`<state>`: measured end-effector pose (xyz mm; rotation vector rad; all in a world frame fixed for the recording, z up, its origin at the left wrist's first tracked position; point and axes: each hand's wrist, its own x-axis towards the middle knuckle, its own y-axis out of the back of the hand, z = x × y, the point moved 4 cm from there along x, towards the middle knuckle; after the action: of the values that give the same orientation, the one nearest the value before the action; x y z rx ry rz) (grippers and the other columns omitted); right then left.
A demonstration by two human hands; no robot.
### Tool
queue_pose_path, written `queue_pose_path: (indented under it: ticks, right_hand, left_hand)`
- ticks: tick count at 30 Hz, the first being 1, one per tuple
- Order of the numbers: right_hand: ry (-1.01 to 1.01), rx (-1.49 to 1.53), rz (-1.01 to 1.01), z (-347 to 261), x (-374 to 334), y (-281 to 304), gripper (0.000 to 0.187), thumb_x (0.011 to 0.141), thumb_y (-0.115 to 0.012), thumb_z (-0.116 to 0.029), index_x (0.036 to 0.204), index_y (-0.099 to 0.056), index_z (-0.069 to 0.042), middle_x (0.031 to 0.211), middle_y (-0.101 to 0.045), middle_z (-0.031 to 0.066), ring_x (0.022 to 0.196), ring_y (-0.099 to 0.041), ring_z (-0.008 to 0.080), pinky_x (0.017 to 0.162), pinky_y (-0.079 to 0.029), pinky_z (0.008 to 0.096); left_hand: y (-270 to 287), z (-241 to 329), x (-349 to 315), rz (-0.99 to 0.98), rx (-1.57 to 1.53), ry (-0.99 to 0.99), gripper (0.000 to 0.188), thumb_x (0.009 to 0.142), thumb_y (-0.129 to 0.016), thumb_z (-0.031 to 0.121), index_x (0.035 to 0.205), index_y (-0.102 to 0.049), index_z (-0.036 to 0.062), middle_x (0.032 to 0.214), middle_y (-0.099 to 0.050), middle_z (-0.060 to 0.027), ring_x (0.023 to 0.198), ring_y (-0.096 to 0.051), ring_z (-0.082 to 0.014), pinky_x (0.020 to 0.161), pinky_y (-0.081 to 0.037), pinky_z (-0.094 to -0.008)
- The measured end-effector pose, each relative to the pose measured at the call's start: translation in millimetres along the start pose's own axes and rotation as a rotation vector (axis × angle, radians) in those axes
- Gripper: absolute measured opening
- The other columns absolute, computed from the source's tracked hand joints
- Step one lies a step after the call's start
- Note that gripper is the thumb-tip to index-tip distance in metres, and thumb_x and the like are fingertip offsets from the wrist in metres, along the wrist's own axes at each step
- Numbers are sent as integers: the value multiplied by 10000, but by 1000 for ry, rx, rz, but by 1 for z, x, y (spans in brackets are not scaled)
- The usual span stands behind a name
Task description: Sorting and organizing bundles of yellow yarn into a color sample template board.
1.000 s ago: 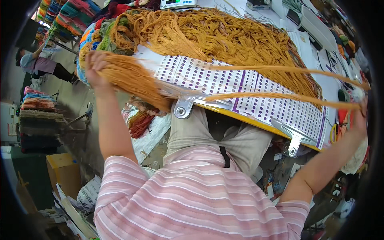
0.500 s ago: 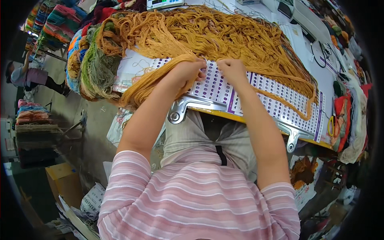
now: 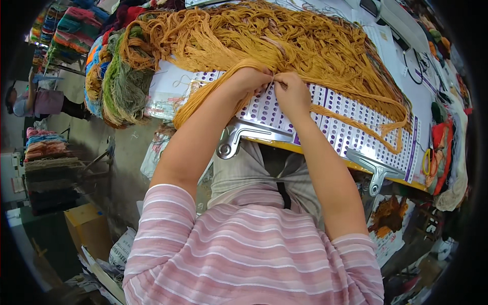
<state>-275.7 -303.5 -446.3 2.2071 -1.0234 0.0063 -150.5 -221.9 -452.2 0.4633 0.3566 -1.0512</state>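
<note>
A hank of golden-orange yarn [image 3: 206,101] is draped over the back of my left hand [image 3: 252,80], whose fingers are closed on strands of it. My right hand [image 3: 292,92] is closed in a pinch, its fingertips meeting those of the left. A thin pale strand of yarn shows between the two; its ends are hidden by the fingers. Below both hands lies a white card with rows of round holes [image 3: 351,114]. Silver metal clips hold it, one left [image 3: 244,136] and one right [image 3: 376,170]. A loose orange loop [image 3: 363,131] runs across the card.
A big mass of mustard yarn [image 3: 310,43] covers the table's far side. Green and grey hanks [image 3: 124,76] hang at the left. Yellow-handled scissors [image 3: 426,161] lie at the right by red and white yarn. At the far left another person [image 3: 43,101] stands among yarn racks.
My hands have come together, the left moving right and the right slightly left. The draped hank has been drawn to the right. The other person now holds something bluish.
</note>
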Motion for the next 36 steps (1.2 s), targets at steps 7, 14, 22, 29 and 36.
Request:
queue_pose_path:
  ticks: [7,14,22,29,36]
  right_hand:
    - [-81,189,-153,16,4,1,194,826,-641,-135,988,-713,-56,965,-672,89,867,-648,252,782,-504,319]
    - [103,-211,-110,-4,2,7,151,813,-673,-143,935,-683,-54,939,-605,98,856,-622,287,749,-509,395]
    - [399,-393,-58,-4,17,11,169,822,-652,-165,942,-640,-45,872,-620,123,846,-621,329,739,-499,444]
    - [-67,144,-324,-3,25,20,298,813,-597,-139,1092,-540,-50,887,-656,149,809,-642,354,758,-500,451]
    - [-26,402,-217,6,31,17,346,774,-641,-103,1103,-560,-32,895,-640,133,796,-632,282,746,-497,368]
  left_hand:
    - [-2,-4,9,16,-22,39,125,877,-616,155,798,-611,59,650,-556,-4,509,-475,-102,476,-389,-264]
    - [77,1,-11,425,-21,-75,229,940,-504,249,928,-638,64,717,-622,-38,596,-527,-125,559,-445,-305]
    - [44,19,-29,151,-588,-133,234,999,-407,226,990,-544,36,963,-638,-118,912,-636,-212,825,-517,-345]
    - [14,24,-28,-81,-551,-290,267,885,-522,-70,1047,-407,109,1232,-598,-183,720,-664,-183,565,-533,-259]
    - [-14,20,-16,-47,-231,-327,359,848,-588,-56,1156,-455,70,804,-619,-57,626,-584,-104,520,-447,-227]
